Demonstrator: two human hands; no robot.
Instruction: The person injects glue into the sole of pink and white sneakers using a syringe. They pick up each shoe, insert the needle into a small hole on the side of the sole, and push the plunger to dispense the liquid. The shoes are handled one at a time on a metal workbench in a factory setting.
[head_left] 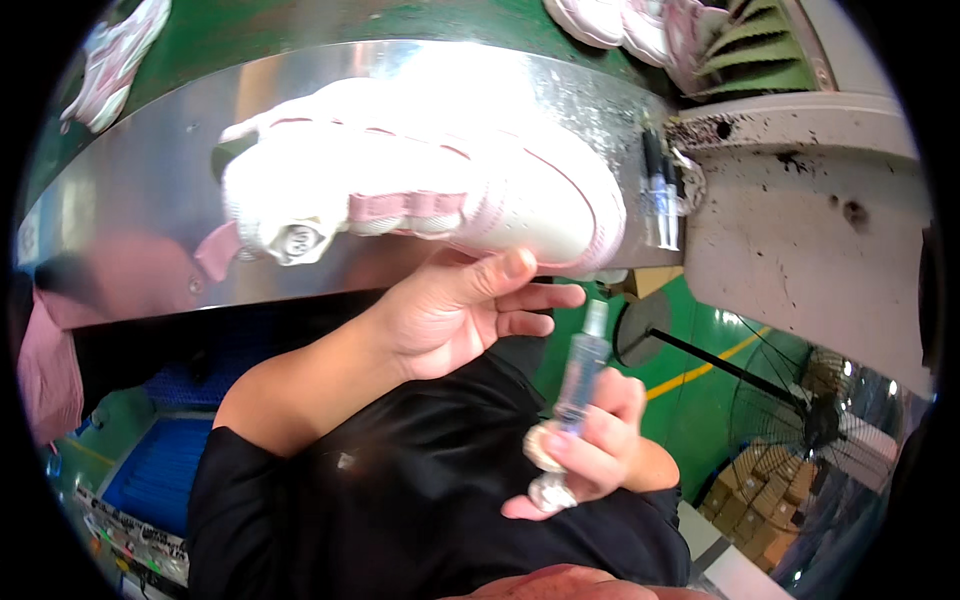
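A white sneaker with pink trim (400,180) lies along the metal bench, its toe to the right. A pale round-marked tag (298,241) and a pink loop (217,250) hang at its heel end. Below the toe is my left hand (440,310), palm up and fingers apart; its thumb overlaps the shoe's lower edge, and I cannot tell whether it touches. My right hand (595,440) is closed round a clear syringe (582,370), held in front of my body with its tip pointing up. The liquid inside, if any, is hard to make out.
The metal bench edge (130,220) curves before me, beside a green surface (300,25) with more pink-white shoes (640,25). Several pens or syringes (660,190) lie by a grey machine housing (800,220). A fan (800,420) and a blue crate (165,470) stand lower down.
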